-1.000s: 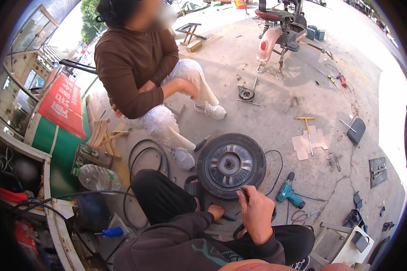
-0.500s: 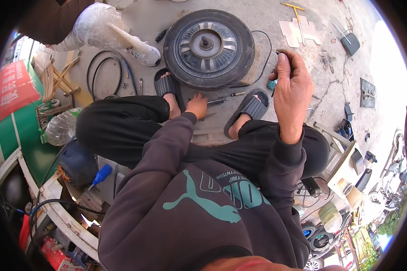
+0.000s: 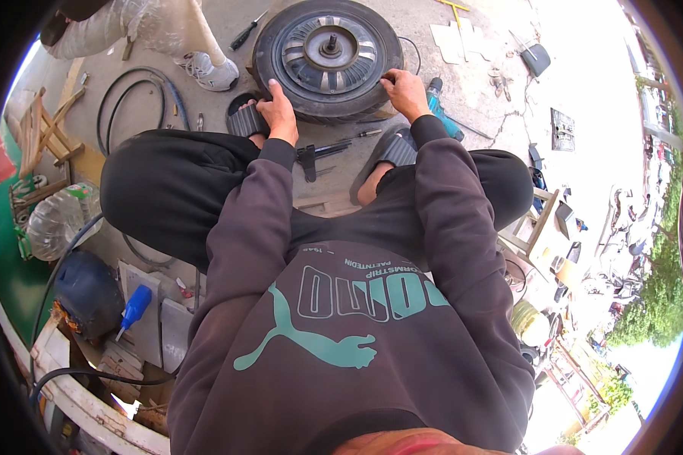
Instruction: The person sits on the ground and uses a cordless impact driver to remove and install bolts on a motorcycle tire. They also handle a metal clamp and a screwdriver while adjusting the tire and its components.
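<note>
The wheel [image 3: 328,64], a black tyre on a grey hub, lies flat before me. My left hand [image 3: 279,115] grips its near left edge, thumb up and fingers partly hidden. At the near right edge, my right hand [image 3: 406,94] is pinched closed; what is between the fingertips is too small to make out. A teal drill [image 3: 442,112] lies just right of that hand. Below the wheel, between my sandalled feet, are a black tool [image 3: 309,159] and several dark rods.
Another person's leg [image 3: 205,38] is at upper left. Looped hose [image 3: 140,76], folded wooden stools [image 3: 42,133], a plastic bottle [image 3: 61,220] and a blue container [image 3: 87,296] are left. A yellow T-handle tool [image 3: 455,11], cardboard and a small stool [image 3: 531,227] are right.
My left hand has moved up from the dark tools to the tyre. My right hand has moved from a raised position onto the tyre's edge. The view has shifted downward toward my body.
</note>
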`<state>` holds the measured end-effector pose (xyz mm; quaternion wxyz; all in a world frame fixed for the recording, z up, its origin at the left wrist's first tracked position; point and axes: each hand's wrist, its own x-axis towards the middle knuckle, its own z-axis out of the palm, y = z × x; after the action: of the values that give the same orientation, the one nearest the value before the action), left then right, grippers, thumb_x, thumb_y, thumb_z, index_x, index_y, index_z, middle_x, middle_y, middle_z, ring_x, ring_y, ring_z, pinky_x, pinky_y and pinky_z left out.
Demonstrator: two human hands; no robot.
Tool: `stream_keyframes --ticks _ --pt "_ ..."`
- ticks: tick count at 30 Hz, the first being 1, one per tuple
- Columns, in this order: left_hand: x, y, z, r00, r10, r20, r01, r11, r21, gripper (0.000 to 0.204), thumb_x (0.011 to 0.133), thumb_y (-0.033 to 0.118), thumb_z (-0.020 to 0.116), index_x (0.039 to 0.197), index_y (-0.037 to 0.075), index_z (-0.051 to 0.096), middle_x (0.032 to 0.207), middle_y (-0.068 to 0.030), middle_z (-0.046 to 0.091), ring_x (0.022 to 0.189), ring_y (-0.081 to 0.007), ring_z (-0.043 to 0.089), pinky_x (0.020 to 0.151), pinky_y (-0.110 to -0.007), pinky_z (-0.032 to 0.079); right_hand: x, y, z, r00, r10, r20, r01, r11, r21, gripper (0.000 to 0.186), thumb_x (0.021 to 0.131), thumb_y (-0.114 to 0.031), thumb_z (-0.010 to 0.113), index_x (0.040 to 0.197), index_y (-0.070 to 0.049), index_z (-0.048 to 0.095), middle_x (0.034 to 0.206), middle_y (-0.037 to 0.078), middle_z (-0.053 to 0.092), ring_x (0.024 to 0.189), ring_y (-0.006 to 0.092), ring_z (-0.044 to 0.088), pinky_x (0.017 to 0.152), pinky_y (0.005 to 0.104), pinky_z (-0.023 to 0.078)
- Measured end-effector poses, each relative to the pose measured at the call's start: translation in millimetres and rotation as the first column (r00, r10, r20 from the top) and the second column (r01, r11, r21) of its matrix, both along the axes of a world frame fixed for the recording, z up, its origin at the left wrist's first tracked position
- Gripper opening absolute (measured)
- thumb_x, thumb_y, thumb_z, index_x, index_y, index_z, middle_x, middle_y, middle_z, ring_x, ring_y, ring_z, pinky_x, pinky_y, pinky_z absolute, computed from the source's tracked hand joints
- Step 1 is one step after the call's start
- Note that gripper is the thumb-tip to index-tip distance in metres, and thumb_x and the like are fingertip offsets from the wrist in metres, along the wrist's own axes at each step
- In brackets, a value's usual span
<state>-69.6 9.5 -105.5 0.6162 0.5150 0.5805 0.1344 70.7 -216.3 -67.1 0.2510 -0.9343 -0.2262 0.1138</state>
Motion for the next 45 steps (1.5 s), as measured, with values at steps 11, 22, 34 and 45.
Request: stream_keyframes --ticks 11,22,34,45 --pt "0 -13 -36 0.984 -0.166 -0.071 0.173 0.980 0.096 0.106 0.089 0.034 0.074 0.152 -0.011 0.002 0.155 -0.0379 0.020 0.146 -0.0444 0.028 0.120 -0.044 0.026 -12 30 -5 0.949 0.149 0.279 -0.103 0.980 -0.171 0.013 0.092 -0.022 0.066 0.096 -0.011 0.072 0.094 0.008 0.071 0.092 0.0299 0.067 0.081 0.0420 0.055" --pt "0 -21 -25 0.980 -0.172 -0.105 0.192 0.952 0.236 0.100 0.092 0.033 0.069 0.150 -0.019 0.006 0.152 -0.0431 0.024 0.144 -0.0503 0.029 0.118 -0.048 0.028 -2 33 3 0.728 0.565 0.389 -0.416 0.814 -0.405 0.001 0.083 -0.010 0.061 0.084 -0.010 0.062 0.087 0.006 0.063 0.088 0.0246 0.065 0.069 0.0365 0.058" --pt "-2 -21 -18 0.940 -0.105 -0.325 0.225 0.906 0.358 0.089 0.090 0.035 0.070 0.152 -0.008 0.022 0.154 -0.0307 0.031 0.145 -0.0444 0.030 0.117 -0.051 0.030 -32 21 -8 0.893 0.060 0.445 -0.004 0.992 -0.126 0.020 0.092 -0.024 0.067 0.096 -0.005 0.067 0.098 0.013 0.063 0.098 0.0340 0.061 0.080 0.0452 0.053" --pt "-9 -71 26 0.206 -0.708 -0.676 0.686 -0.388 0.615 0.081 0.087 0.046 0.070 0.149 0.003 0.042 0.162 -0.0147 0.029 0.153 -0.0293 0.022 0.123 -0.048 0.021 -13 -25 -17 0.978 -0.061 0.201 0.102 0.975 -0.199 0.039 0.095 -0.039 0.064 0.098 0.000 0.064 0.099 0.021 0.068 0.100 0.0402 0.063 0.085 0.0485 0.051"
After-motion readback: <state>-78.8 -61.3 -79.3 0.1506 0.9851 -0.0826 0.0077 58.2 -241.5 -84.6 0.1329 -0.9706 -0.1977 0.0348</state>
